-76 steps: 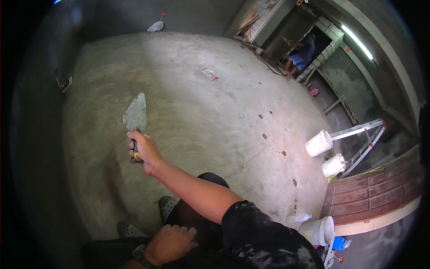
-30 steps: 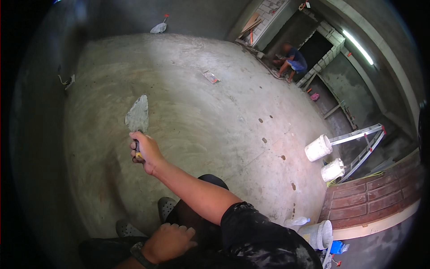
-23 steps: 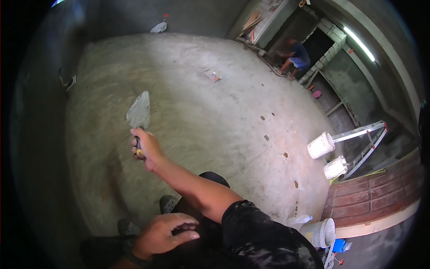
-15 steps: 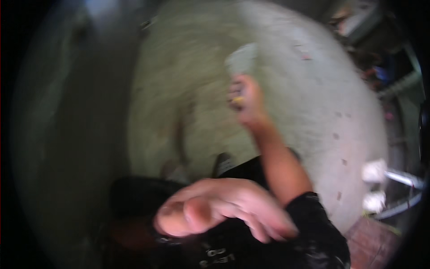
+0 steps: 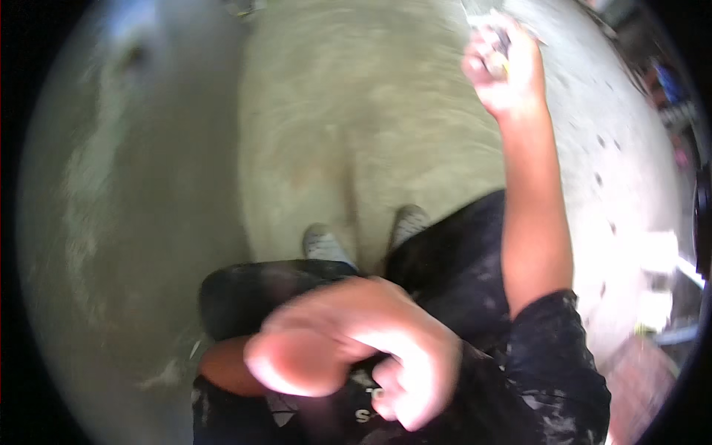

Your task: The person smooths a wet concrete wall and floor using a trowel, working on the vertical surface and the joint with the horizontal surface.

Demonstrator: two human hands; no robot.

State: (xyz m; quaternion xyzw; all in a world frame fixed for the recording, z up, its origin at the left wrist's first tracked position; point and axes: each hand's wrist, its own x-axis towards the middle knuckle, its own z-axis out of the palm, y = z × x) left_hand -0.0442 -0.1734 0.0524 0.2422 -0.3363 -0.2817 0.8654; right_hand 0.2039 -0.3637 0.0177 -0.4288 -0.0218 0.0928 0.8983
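At the upper right, my right hand [image 5: 510,70] is closed in a fist around the handle of a scraper [image 5: 480,7]. A bit of yellow shows between its fingers, and the wide pale blade runs up to the picture's top edge. Close to the camera at the lower middle is my left hand [image 5: 363,334], blurred by motion. Its thumb stands apart from the loosely curled fingers, and nothing shows in it. Below the right hand, the bare forearm comes out of a black sleeve with pale smears.
My shoes [image 5: 326,246] stand on a greenish-grey concrete floor [image 5: 371,96]. A grey wall-like surface [image 5: 148,185] rises on the left. On the right are white blocks [image 5: 656,252] beside metal legs, and a reddish board [image 5: 638,378]. Blurred clutter lies at the upper right.
My right hand has moved up and to the right with the scraper, so most of the blade is now cut off. The left hand's fingers have curled inward.
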